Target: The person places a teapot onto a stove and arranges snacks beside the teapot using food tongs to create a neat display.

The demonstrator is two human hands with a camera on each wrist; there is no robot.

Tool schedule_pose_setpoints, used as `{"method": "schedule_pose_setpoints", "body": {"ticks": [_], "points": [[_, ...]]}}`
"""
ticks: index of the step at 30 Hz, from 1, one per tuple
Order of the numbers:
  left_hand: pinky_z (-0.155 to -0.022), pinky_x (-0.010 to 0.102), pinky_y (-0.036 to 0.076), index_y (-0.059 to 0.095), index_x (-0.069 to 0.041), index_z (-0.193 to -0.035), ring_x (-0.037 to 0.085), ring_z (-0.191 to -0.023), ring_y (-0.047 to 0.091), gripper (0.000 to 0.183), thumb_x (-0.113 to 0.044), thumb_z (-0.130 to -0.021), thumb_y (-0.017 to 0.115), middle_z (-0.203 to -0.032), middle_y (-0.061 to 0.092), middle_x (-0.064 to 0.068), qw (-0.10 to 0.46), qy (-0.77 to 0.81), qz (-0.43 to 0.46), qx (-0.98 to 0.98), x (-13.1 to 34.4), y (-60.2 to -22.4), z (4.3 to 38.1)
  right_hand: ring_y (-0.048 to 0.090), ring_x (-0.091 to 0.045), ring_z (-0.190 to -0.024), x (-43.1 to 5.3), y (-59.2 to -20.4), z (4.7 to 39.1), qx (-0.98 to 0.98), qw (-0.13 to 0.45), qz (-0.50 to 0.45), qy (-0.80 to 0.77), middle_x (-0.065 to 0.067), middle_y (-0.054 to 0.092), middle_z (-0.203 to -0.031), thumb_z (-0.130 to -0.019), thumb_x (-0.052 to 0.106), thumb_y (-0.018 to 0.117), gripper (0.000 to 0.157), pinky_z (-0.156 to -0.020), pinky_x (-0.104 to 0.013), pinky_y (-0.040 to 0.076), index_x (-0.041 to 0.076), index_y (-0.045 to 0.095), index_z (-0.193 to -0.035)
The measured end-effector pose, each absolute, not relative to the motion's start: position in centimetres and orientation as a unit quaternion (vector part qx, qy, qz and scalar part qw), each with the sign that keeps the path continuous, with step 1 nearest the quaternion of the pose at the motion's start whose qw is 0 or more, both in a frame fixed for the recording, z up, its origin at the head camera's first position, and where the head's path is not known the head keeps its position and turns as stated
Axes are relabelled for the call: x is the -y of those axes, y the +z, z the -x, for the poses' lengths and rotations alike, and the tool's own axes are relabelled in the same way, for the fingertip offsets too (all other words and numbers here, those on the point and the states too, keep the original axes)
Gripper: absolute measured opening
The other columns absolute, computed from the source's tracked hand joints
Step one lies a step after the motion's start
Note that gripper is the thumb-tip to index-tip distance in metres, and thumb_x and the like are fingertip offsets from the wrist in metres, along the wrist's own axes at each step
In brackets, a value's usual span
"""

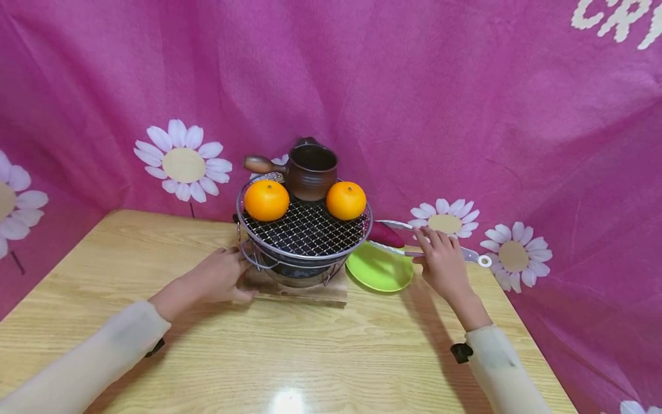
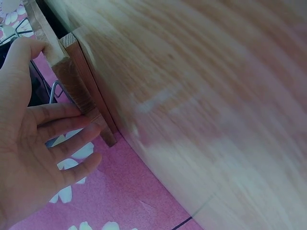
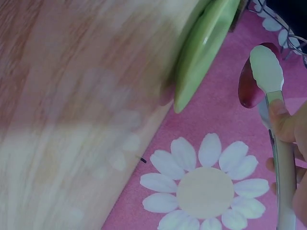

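Nearby on the bench, the left hand touches the wooden base with slightly parted fingers, while the right hand grips one pair of tongs, pinching one dark-red oblong piece above one green plate. Beyond, the grill mesh bears two oranges and one brown pot, its dark interior unreadable.

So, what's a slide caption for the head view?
Right hand holds tongs gripping a dark red object near a green plate; left hand touches the wooden base.

Pink cloth bears "CR", then a cut-off letter.
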State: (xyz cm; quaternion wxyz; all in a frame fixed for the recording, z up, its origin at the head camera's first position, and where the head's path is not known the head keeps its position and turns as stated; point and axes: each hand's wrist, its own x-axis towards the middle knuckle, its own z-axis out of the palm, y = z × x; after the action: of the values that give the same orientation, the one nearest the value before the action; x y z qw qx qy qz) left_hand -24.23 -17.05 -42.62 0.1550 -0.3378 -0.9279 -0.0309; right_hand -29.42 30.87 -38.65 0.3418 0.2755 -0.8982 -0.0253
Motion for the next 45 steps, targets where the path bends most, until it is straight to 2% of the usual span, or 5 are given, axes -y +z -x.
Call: {"method": "schedule_pose_setpoints", "body": {"ticks": [11, 20, 29, 38, 45], "points": [[-0.086, 0.056, 0.055, 0.062, 0.001, -0.134, 0.041, -0.117, 0.063, 0.075, -0.051, -0.081, 0.073, -0.135, 0.063, 0.023, 0.149, -0.035, 0.333, 0.93, 17.0, -42.8, 24.2, 0.059, -0.047, -0.112, -31.6, -37.1, 28.3, 0.898, 0.362, -0.25, 0.016, -0.024, 0.062, -0.129, -0.075, 0.001, 0.08, 0.063, -0.088, -0.061, 0.046, -0.002, 0.061, -0.135], [-0.089, 0.058, 0.055, 0.062, 0.0, -0.136, 0.042, -0.118, 0.064, 0.075, -0.051, -0.082, 0.073, -0.139, 0.061, 0.023, 0.146, -0.043, 0.333, 0.931, 17.0, -42.5, 24.1, 0.058, -0.048, -0.114, -31.7, -36.2, 28.0, 0.89, 0.384, -0.241, 0.043, -0.026, 0.061, -0.13, -0.08, 0.006, 0.077, 0.06, -0.091, -0.062, 0.044, -0.002, 0.059, -0.137], [-0.09, 0.059, 0.054, 0.061, 0.0, -0.136, 0.043, -0.118, 0.063, 0.076, -0.052, -0.082, 0.073, -0.141, 0.06, 0.023, 0.138, -0.043, 0.329, 0.933, 16.9, -42.4, 24.0, 0.055, -0.049, -0.116, -31.5, -35.1, 27.5, 0.879, 0.41, -0.232, 0.065, -0.026, 0.06, -0.133, -0.08, 0.005, 0.077, 0.059, -0.094, -0.063, 0.042, -0.004, 0.059, -0.136], [-0.085, 0.058, 0.055, 0.063, 0.001, -0.133, 0.042, -0.114, 0.064, 0.075, -0.051, -0.081, 0.075, -0.14, 0.06, 0.024, 0.15, -0.04, 0.336, 0.929, 17.0, -42.3, 23.9, 0.056, -0.05, -0.113, -31.4, -34.3, 27.5, 0.872, 0.423, -0.236, 0.076, -0.027, 0.06, -0.132, -0.081, 0.007, 0.077, 0.06, -0.092, -0.064, 0.042, -0.003, 0.059, -0.137], [-0.086, 0.059, 0.055, 0.063, 0.001, -0.134, 0.043, -0.112, 0.064, 0.075, -0.051, -0.081, 0.075, -0.14, 0.06, 0.024, 0.148, -0.042, 0.335, 0.93, 17.0, -42.4, 23.9, 0.055, -0.05, -0.117, -30.9, -33.5, 27.6, 0.861, 0.436, -0.246, 0.089, -0.027, 0.06, -0.134, -0.082, 0.003, 0.073, 0.057, -0.094, -0.063, 0.041, -0.004, 0.058, -0.137]]}}
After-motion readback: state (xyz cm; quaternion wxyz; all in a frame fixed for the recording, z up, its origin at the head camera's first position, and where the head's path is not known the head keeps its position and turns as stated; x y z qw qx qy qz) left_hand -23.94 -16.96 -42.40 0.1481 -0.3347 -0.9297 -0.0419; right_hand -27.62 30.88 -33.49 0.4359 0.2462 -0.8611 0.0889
